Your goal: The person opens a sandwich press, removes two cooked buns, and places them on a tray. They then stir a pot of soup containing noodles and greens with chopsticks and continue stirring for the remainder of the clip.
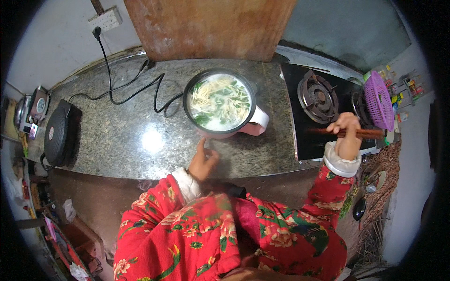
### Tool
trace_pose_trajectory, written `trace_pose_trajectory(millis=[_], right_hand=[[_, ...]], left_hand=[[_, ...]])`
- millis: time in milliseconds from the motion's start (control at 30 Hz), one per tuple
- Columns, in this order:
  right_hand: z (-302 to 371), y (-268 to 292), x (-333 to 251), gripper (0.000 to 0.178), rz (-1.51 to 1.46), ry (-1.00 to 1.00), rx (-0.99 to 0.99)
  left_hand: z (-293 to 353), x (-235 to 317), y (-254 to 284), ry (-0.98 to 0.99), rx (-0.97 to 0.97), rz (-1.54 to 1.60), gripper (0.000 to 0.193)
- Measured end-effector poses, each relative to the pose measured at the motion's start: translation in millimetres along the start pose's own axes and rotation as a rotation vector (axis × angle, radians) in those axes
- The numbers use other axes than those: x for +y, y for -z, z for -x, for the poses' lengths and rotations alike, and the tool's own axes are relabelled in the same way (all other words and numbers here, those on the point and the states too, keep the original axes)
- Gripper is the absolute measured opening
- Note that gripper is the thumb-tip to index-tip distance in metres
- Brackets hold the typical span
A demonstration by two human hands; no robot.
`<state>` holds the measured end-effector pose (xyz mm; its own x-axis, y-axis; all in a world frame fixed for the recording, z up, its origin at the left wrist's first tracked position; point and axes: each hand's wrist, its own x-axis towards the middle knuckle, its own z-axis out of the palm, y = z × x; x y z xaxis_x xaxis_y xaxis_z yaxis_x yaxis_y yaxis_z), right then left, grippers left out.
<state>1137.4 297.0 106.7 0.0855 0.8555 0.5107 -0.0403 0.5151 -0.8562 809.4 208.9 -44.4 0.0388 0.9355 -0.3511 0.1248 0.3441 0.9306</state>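
An electric cooking pot (186, 100) with a dark rim, pink body and pink-and-white handle (259, 121) stands on the speckled stone counter (112, 136). Noodles and leafy greens (222, 100) lie in its whitish, foamy broth. My left hand (204, 163) is at the pot's near side, index finger stretched toward its lower wall and the other fingers loosely bent. It holds nothing; whether the fingertip touches the pot I cannot tell. Out to the right, over the stove's near edge, my right hand (347, 133) grips brown chopsticks (372, 134), held roughly level and slightly blurred.
A black gas stove has a near burner (318, 97) right of the pot. Beyond it leans a purple plastic basket (378, 100). At the counter's left end stands a black round electric griddle (58, 133). A black cord (157, 93) loops from the pot across the counter's back.
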Motion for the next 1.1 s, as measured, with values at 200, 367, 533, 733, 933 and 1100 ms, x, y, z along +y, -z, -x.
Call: trace_pose_trajectory(millis=[200,367,533,733,933,1100], right_hand=[[9,-49,49,0.028,0.424,-0.609,-0.413],[13,-74,82,0.031,0.454,-0.498,-0.635],[7,-73,82,0.039,0.528,-0.232,-0.693],[13,-83,86,0.045,0.342,-0.422,-0.672],[10,-81,87,0.049,0.395,-0.407,-0.738],[9,-81,86,0.049,0.45,-0.405,-0.755]], left_hand=[[-5,-2,-6,-0.011,0.031,0.026,0.07],[-6,-12,-9,-0.085,0.041,0.023,0.07],[-7,-13,-13,-0.133,0.053,0.063,0.07],[-2,4,-16,0.021,0.002,0.359,0.073],[2,18,-19,0.11,-0.019,0.45,0.071],[1,20,-16,0.14,0.001,0.491,0.066]])
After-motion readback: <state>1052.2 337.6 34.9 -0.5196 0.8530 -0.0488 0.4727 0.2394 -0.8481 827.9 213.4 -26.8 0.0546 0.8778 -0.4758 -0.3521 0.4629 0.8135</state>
